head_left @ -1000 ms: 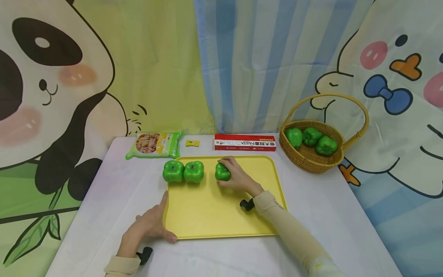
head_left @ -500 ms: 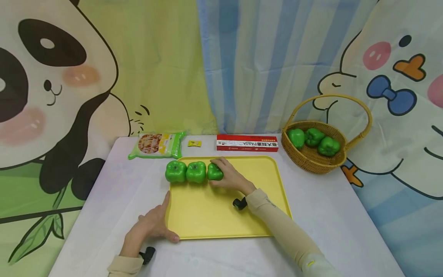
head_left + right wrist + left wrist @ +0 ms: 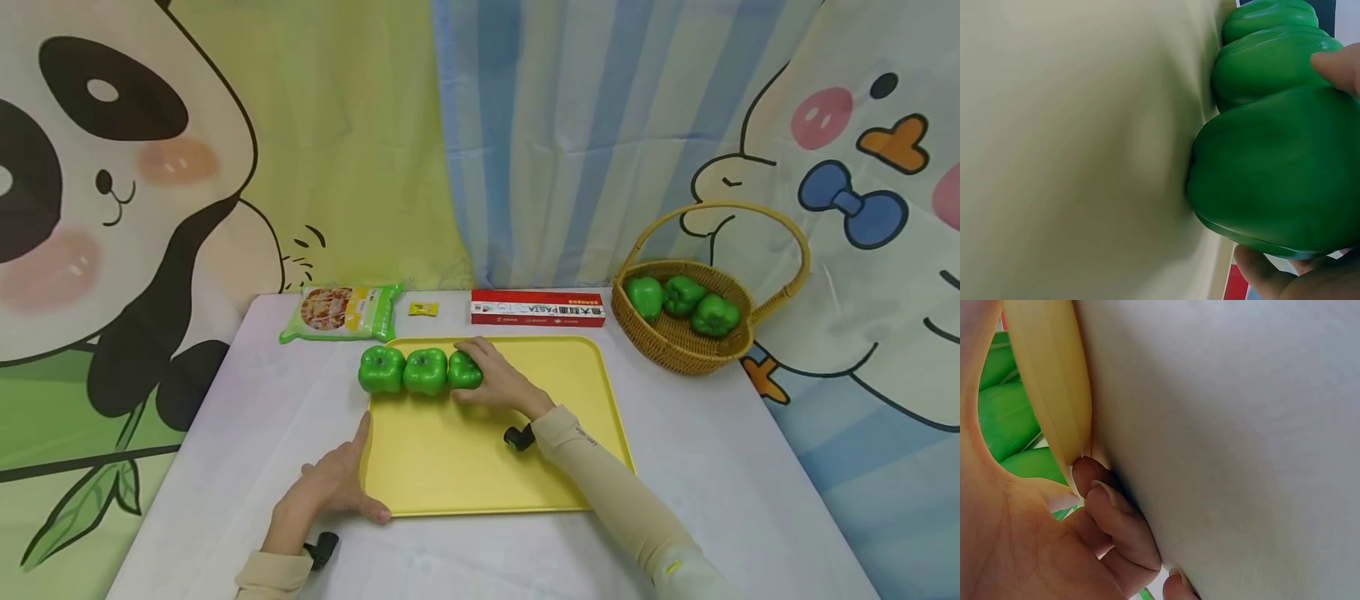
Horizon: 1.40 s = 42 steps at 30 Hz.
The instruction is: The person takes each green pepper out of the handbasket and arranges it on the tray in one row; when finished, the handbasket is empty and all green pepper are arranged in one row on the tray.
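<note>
My right hand (image 3: 495, 379) holds a green bell pepper (image 3: 464, 371) on the yellow tray (image 3: 480, 467). In the right wrist view, this bell pepper (image 3: 1279, 175) sits against the others, a thumb and fingers on its opposite sides. Left of it in the head view, two more bell peppers, the middle one (image 3: 426, 372) and the outer one (image 3: 382, 370), stand in a row along the tray's far side. My left hand (image 3: 330, 485) holds the tray's near left corner. Its curled fingers (image 3: 1119, 525) touch the rim in the left wrist view.
A wicker basket (image 3: 678, 358) with three green bell peppers stands at the back right. Behind the tray lie a red and white pasta box (image 3: 537, 308), a small yellow packet (image 3: 423, 309) and a green food bag (image 3: 341, 313). Printed curtains close off the table's back.
My right hand has moved left with its bell pepper, closing the gap to the middle one; it barely moves in the last half second. The left hand stays at the tray's corner.
</note>
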Motion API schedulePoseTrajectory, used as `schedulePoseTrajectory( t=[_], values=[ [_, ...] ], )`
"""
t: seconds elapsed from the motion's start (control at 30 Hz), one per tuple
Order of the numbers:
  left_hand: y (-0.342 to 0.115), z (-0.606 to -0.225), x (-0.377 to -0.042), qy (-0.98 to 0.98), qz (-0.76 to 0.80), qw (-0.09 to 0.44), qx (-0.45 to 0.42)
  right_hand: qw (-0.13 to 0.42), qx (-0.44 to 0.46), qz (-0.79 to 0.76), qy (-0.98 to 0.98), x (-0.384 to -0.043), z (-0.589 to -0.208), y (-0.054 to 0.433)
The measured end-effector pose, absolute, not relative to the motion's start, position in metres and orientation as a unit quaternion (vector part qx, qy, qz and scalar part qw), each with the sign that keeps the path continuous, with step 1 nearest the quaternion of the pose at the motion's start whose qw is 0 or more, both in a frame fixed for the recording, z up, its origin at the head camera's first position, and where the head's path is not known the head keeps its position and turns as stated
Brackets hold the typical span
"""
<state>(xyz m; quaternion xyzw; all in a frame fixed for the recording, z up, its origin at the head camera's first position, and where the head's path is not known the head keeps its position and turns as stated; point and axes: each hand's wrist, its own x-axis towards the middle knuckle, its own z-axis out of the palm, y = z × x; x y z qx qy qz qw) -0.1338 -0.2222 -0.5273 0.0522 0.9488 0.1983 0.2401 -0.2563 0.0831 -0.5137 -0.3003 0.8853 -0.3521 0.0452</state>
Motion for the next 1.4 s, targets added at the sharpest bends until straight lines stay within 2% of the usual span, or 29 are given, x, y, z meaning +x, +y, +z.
schedulePoseTrajectory(
  t=[0.4, 0.87, 1.4],
  values=[
    [-0.223, -0.528, -0.133, 0.951, 0.195, 0.235, 0.054, 0.015, -0.293, -0.343, 0.892, -0.251, -0.509, 0.100],
    [-0.221, -0.523, -0.132, 0.950, 0.195, 0.239, 0.055, -0.018, -0.230, -0.373, 0.899, -0.248, -0.490, 0.170],
    [-0.223, -0.527, -0.133, 0.951, 0.197, 0.233, 0.056, -0.151, -0.155, -0.360, 0.908, -0.274, -0.456, 0.270]
  ],
)
